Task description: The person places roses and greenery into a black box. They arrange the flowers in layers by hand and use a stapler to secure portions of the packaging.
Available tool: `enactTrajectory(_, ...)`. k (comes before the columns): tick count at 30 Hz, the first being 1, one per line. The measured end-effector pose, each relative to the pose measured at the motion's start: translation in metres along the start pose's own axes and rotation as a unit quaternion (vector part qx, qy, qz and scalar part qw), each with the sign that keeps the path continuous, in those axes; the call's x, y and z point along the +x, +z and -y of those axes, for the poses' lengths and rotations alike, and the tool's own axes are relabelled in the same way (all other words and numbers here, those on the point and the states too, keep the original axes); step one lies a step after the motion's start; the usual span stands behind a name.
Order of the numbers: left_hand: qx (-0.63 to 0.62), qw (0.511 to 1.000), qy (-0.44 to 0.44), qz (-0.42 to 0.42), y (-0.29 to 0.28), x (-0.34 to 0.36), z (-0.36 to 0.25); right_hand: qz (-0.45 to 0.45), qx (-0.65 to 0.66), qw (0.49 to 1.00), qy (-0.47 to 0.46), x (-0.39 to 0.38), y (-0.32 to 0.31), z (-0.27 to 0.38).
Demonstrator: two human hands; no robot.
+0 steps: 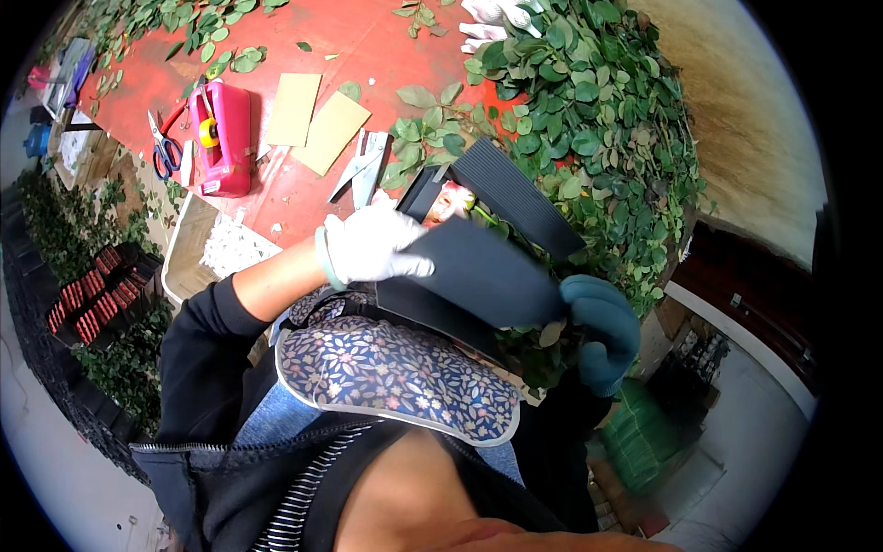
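A stiff black sheet [487, 271], slightly blurred, lies tilted across my lap. My left hand [372, 247], in a white glove, grips its left end with the thumb on top. At the sheet's right end is my right hand [602, 322] in a blue-green glove, its fingers curled at the corner. Beyond the sheet stands a black ribbed panel [520, 198]. Between the two lies a pink and white rose [449, 201] with green stems. Leaves [547, 345] poke out below the sheet near my right hand. A flowered apron [395, 377] covers my lap underneath.
On the red table [368, 46] are a pink tape dispenser [225, 138], scissors [166, 147], yellow cards [331, 131] and a grey stapler-like tool [363, 170]. A heap of leafy stems [589, 101] fills the right side. White gloves [497, 18] lie at the back.
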State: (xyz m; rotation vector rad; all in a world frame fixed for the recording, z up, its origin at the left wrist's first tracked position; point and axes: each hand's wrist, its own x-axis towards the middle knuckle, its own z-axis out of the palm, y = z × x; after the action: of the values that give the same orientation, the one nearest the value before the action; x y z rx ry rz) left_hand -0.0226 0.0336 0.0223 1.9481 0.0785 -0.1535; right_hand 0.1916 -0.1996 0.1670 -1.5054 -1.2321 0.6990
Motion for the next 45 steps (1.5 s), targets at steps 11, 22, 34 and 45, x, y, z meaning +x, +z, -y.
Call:
enactTrajectory(11, 0.128, 0.968, -0.215, -0.013, 0.008, 0.03, 0.02, 0.185, -0.433, 0.882, 0.021, 0.004, 0.091, -0.091)
enactTrajectory(22, 0.065, 0.969, -0.24, -0.003, 0.011, 0.027, 0.029, 0.172, -0.449, 0.876, 0.028, 0.001, 0.105, -0.097)
enactTrajectory(34, 0.233, 0.901, -0.246, -0.272, -0.045, 0.006, 0.05, 0.132, -0.457, 0.877, 0.063, -0.012, 0.113, -0.108)
enactTrajectory(45, 0.473, 0.776, -0.17, -0.382, -0.066, -0.012, 0.188, 0.126, -0.464, 0.877, 0.026, -0.013, 0.108, -0.117)
